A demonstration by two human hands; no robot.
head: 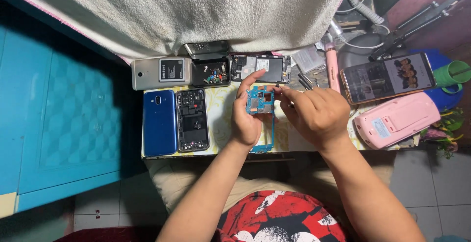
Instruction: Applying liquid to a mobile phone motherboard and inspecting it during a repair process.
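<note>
Blue circuit board [260,102] held up above the small table [222,124], between both hands, near table's middle. Left hand [247,119] grips it, thumb and fingers closed round its left edge and back. Right hand [316,114] pinches at board's upper right corner, fingertips [280,91] closed on it or on some small part there; too small to tell which.

Step in hand, by my reading: inspecting or working loose a component on the removed board. Next move calls for a steady left grip and fine fingertip pressure; board looks thin and easily flexed.

Around it: opened phone frame [192,119] and blue back cover [159,122] to the left, tray of tiny parts [211,72] behind, another stripped phone [261,68] beyond board, pink device [397,119] at right.
</note>
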